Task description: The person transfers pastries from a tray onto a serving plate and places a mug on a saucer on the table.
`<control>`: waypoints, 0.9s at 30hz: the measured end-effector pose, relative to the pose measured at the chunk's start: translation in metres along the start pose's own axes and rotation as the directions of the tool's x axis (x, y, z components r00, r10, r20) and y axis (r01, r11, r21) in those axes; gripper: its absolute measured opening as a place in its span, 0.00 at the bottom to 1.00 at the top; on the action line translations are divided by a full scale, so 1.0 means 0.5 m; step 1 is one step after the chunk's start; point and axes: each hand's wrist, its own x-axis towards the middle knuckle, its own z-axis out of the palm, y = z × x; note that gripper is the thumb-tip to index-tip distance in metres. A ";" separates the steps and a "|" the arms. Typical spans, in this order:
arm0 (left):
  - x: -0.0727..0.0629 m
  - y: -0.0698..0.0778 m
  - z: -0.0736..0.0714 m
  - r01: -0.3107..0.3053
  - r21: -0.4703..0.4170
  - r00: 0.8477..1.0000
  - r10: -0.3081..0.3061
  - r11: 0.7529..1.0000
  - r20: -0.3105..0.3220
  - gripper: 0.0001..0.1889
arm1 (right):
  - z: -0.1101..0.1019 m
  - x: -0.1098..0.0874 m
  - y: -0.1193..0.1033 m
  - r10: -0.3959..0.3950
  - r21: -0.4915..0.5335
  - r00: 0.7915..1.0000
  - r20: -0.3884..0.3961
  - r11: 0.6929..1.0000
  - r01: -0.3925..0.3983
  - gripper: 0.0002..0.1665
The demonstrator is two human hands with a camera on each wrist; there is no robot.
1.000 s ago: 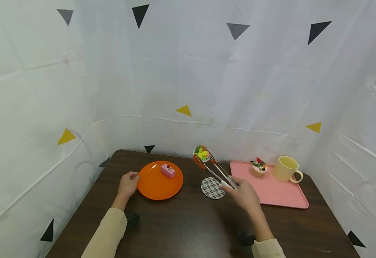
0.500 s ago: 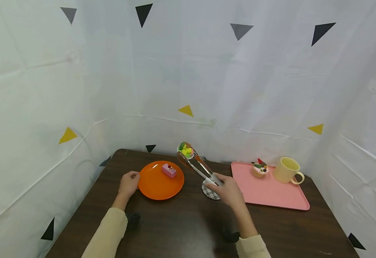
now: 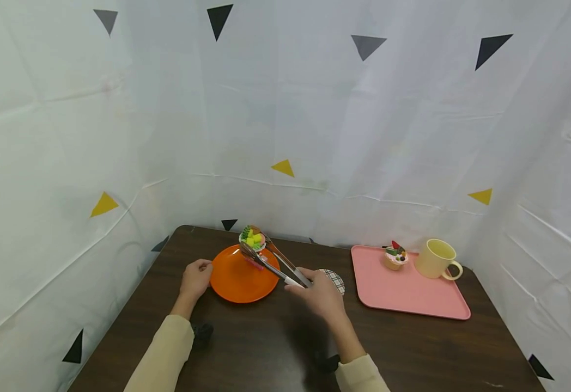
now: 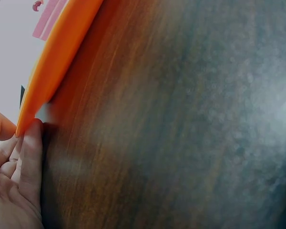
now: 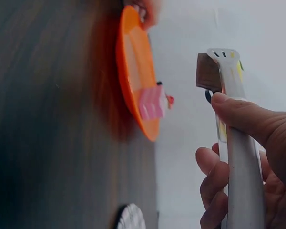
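My right hand (image 3: 322,296) holds metal tongs (image 5: 245,176) around their handles. Between the tong tips is a small toy tart (image 3: 252,238) with yellow and green topping, held above the far part of the orange plate (image 3: 238,283). On that plate lies a pink slice of cake (image 5: 152,102) with a red cherry; in the head view the tongs partly cover it. My left hand (image 3: 194,280) pinches the plate's left rim between thumb and fingers, as the left wrist view shows.
A pink tray (image 3: 403,294) at the right carries a fruit-topped cupcake (image 3: 395,257) and a yellow mug (image 3: 432,258). A checked round coaster (image 3: 335,280) lies behind my right hand, partly covered. White curtains surround the dark wooden table (image 3: 246,348).
My right hand has moved left with the tongs, bringing the tart from above the coaster to over the plate's far side. My left hand stays at the plate's rim.
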 end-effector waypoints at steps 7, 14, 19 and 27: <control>0.002 0.001 0.001 0.005 0.020 1.000 -0.005 1.000 -0.011 0.23 | 0.047 0.004 -0.017 -0.003 -0.027 0.999 0.038 1.000 0.004 0.33; 0.001 0.004 0.000 0.015 0.025 1.000 -0.015 1.000 -0.014 0.23 | 0.091 0.011 -0.022 0.029 -0.051 0.998 0.059 0.998 -0.026 0.31; 0.002 0.005 0.000 0.020 0.021 1.000 -0.020 1.000 -0.007 0.23 | 0.116 0.015 -0.015 0.039 -0.073 0.997 0.072 0.997 -0.033 0.32; 0.001 0.009 0.000 0.032 0.014 0.999 -0.032 0.999 -0.009 0.23 | 0.146 0.017 -0.014 0.055 -0.103 0.996 0.069 0.994 -0.048 0.31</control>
